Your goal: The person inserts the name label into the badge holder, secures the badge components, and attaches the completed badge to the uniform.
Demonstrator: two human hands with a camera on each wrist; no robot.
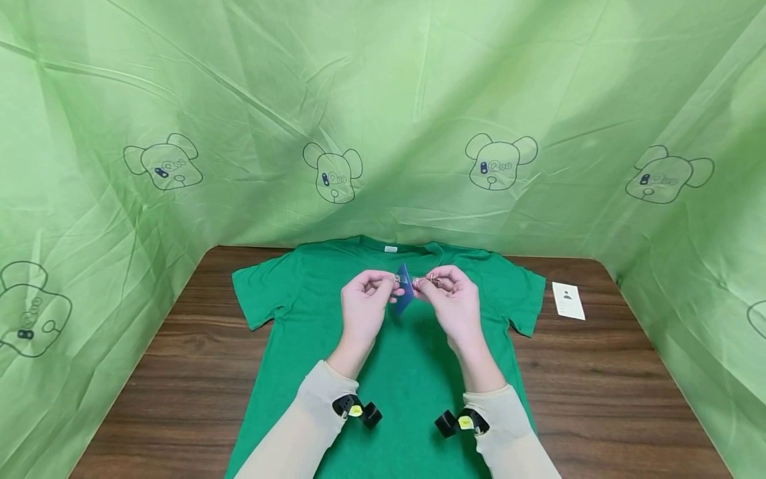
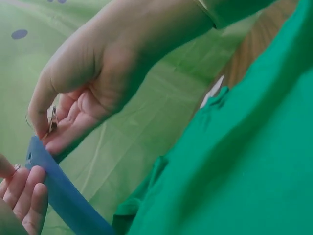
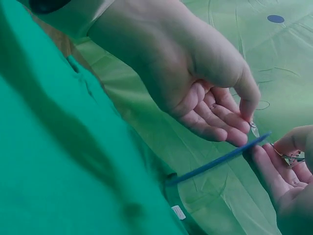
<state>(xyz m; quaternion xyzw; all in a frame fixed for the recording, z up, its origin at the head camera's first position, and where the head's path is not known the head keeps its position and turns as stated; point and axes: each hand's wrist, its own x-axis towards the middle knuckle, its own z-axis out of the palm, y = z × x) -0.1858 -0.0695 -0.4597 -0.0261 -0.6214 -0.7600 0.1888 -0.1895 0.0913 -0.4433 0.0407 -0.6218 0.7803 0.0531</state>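
Between my two hands, a thin blue badge holder (image 1: 405, 290) hangs edge-on above a green T-shirt (image 1: 391, 372). My left hand (image 1: 366, 301) pinches a small clear strap with a snap (image 3: 254, 129) on one side of the holder. On the other side, my right hand (image 1: 453, 301) grips a metal badge clip (image 3: 294, 159) between thumb and fingers. A slot (image 2: 29, 156) shows near the holder's top edge in the left wrist view. Whether the strap passes through it is hidden by the fingers. The T-shirt lies spread flat, its collar away from me.
A white card (image 1: 568, 301) with a printed figure lies on the brown wooden table (image 1: 604, 386), right of the shirt's sleeve. Green cloth (image 1: 413, 120) printed with bear heads rises behind the table and along both sides.
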